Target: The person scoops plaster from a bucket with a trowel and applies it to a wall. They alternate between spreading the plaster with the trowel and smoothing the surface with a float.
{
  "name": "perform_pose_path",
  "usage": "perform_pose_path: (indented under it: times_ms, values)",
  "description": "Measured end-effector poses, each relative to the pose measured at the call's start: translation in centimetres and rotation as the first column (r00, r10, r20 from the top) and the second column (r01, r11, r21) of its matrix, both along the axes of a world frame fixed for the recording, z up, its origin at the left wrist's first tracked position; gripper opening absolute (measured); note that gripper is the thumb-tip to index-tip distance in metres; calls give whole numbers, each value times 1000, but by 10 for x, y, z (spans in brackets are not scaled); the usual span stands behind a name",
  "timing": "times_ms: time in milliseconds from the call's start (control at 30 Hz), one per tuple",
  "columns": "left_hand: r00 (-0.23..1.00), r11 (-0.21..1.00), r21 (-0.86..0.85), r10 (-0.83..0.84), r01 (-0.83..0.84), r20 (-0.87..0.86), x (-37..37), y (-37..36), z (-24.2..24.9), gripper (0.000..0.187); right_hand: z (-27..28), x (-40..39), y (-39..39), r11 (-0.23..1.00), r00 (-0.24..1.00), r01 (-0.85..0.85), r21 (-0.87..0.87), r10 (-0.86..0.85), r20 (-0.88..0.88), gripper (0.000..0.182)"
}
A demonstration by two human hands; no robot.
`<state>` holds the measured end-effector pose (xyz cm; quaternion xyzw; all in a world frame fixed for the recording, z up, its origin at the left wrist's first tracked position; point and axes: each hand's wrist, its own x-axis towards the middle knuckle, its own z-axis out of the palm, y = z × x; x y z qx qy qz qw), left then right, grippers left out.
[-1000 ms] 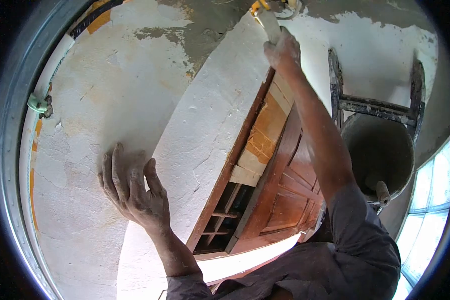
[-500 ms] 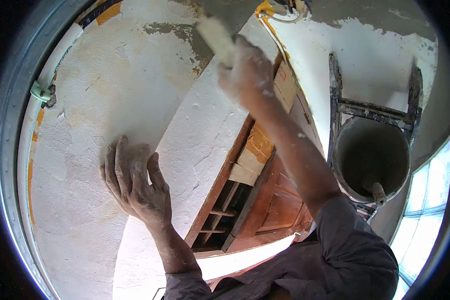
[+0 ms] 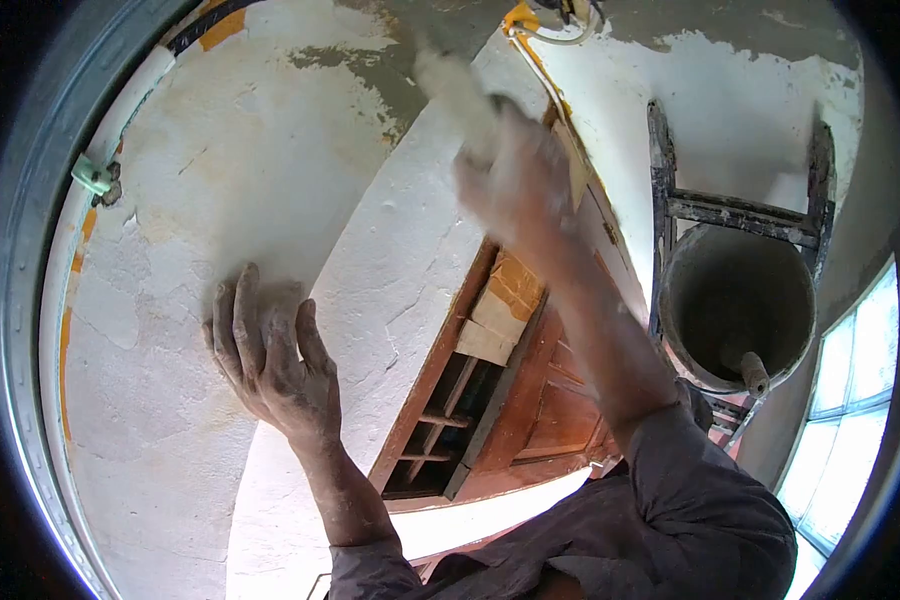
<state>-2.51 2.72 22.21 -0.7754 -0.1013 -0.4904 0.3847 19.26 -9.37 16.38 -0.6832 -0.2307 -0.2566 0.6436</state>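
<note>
My left hand (image 3: pixel 270 360) lies flat with spread fingers against the white plastered wall (image 3: pixel 190 200). My right hand (image 3: pixel 515 180), blurred by motion, is raised high and grips a putty-covered scraper (image 3: pixel 455 90) whose pale blade lies on the upper part of the white wall strip (image 3: pixel 400 270) beside the door frame. Grey bare plaster (image 3: pixel 430 40) shows just above the blade.
A brown wooden door (image 3: pixel 540 390) with a slatted opening stands right of the wall strip. A dirty bucket (image 3: pixel 735 305) with a tool handle inside sits on a ladder (image 3: pixel 740 210) at the right. A bright window (image 3: pixel 850 400) is at the far right. A green clip (image 3: pixel 92 177) sits on the left pipe.
My right hand with the scraper swept from the top corner by the yellow cable leftward across the wall strip, then slightly down and right. My left hand stayed pressed on the wall.
</note>
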Motion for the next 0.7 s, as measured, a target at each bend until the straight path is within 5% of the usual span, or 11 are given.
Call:
perform_pose_path:
  times_ms: [233,367,467,567,700]
  values:
    - [1000,1000,18,-26,25,5,2,3,0,13,21,32,22,988,999,32,-154,-29,26,41]
    - [1000,999,26,-26,26,-13,3,-4,2,17,10,-30,33,993,874,48,109,-95,477,54]
    - [999,999,12,-30,31,-12,4,-5,2,16,11,-34,17,988,882,25,154,-94,461,59]
    - [1000,1000,10,-15,15,-4,1,1,0,13,7,11,29,960,889,256,112,-280,362,65]
    - [1000,1000,1,-23,23,-7,1,1,0,18,8,31,61,971,887,202,130,-238,396,64]
